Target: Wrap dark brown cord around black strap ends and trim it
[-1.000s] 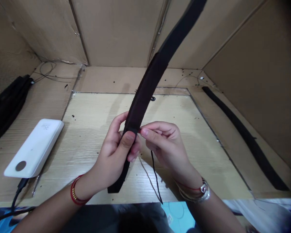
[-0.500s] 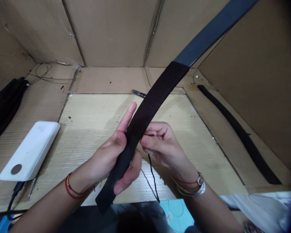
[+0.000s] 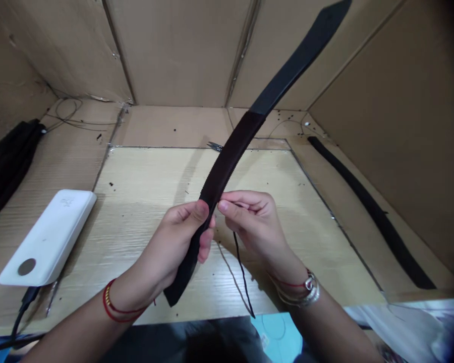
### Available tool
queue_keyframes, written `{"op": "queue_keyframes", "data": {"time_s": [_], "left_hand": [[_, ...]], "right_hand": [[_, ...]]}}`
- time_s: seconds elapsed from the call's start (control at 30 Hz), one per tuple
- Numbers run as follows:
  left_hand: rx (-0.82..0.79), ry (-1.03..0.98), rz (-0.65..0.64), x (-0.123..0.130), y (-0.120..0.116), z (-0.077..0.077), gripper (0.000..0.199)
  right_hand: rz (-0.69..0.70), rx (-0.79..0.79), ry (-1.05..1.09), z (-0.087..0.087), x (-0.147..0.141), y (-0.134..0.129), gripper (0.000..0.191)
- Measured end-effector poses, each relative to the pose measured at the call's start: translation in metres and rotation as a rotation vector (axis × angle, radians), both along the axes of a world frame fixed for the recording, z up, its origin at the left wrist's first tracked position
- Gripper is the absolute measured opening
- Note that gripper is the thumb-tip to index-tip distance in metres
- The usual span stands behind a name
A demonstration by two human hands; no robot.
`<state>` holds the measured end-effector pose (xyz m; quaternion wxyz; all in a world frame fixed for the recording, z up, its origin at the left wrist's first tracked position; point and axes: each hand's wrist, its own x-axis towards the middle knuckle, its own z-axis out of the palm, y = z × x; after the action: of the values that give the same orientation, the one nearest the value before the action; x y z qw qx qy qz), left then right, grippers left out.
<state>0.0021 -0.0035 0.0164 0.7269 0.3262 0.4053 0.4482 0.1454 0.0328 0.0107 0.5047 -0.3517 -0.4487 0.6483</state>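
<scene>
A long, curved black strip (image 3: 287, 73) slants up and to the right above the table. Dark brown cord is wound closely round its middle section (image 3: 230, 151). My left hand (image 3: 185, 227) is closed round the strip just below the winding, thumb on top and fingers behind. At the strip's right edge, my right hand (image 3: 251, 217) pinches the black cord (image 3: 240, 267), whose loose length hangs below the fingers to the table edge. A lighter brown-looking line beside the cord may be its shadow or reflection.
A white power bank (image 3: 47, 237) with a cable lies at the left. Small thread snips (image 3: 215, 146) rest behind the strip. Another black strip (image 3: 371, 206) lies along the right, and a black bundle (image 3: 11, 161) at the far left. Cardboard walls (image 3: 177, 55) enclose the table.
The strip has swung and lowered, so its upper end now shows. My left index finger, stretched out before, has curled round the strip. My right hand keeps its pinch at the edge.
</scene>
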Motion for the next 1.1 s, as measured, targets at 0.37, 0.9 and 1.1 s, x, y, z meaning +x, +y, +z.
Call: {"op": "queue_keyframes", "data": {"time_s": [0.37, 0.9, 1.1], "left_hand": [[-0.008, -0.343, -0.257, -0.004, 0.002, 0.003, 0.065], [-0.143, -0.684, -0.554, -0.009, 0.003, -0.008, 0.054], [-0.030, -0.044, -0.162, -0.002, 0.002, 0.000, 0.033]], "right_hand": [[-0.008, 0.027, 0.032, 0.006, -0.005, -0.009, 0.022], [0.127, -0.137, 0.020, 0.015, 0.000, -0.009, 0.028], [-0.123, 0.006, 0.014, 0.007, 0.003, 0.000, 0.022]]}}
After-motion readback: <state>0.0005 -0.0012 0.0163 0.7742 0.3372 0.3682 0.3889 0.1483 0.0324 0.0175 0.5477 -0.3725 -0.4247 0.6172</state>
